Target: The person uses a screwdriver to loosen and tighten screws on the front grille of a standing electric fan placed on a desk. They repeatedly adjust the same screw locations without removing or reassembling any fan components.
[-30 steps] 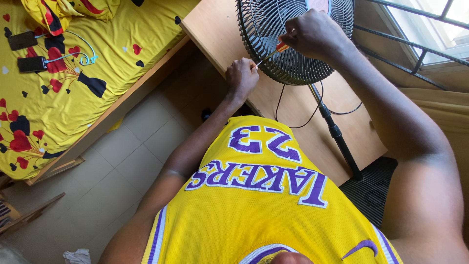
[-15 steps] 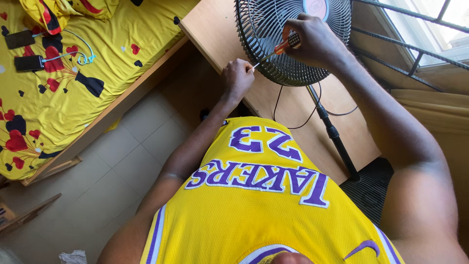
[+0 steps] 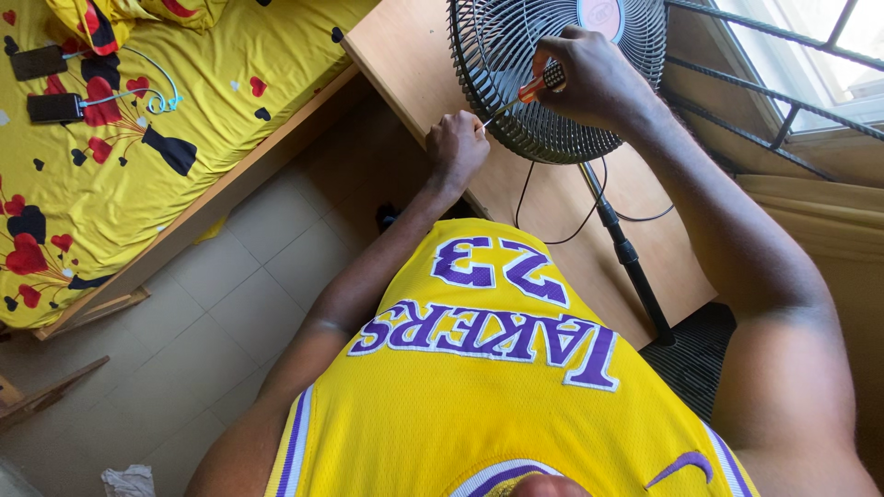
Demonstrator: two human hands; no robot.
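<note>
A black standing fan with a round wire grille [image 3: 516,101] stands in front of me on a black pole [image 3: 626,253]. My right hand [image 3: 589,78] grips a screwdriver with an orange and black handle [image 3: 539,85], its thin shaft angled down-left along the grille. My left hand [image 3: 456,147] is closed at the grille's lower left rim, right by the screwdriver's tip. I cannot tell what, if anything, its fingers pinch. The fan's pale hub [image 3: 603,14] shows at the top edge.
A wooden board [image 3: 414,55] lies behind the fan, with a black cord [image 3: 529,193] hanging over it. A bed with a yellow patterned sheet [image 3: 184,101] and two dark phones [image 3: 51,106] is at left. Window bars [image 3: 773,83] are at right. A tiled floor [image 3: 212,313] is below.
The fan grille and both hands have shifted slightly right in view. My right hand has turned, so the screwdriver handle now shows more clearly. My left hand stays at the rim.
</note>
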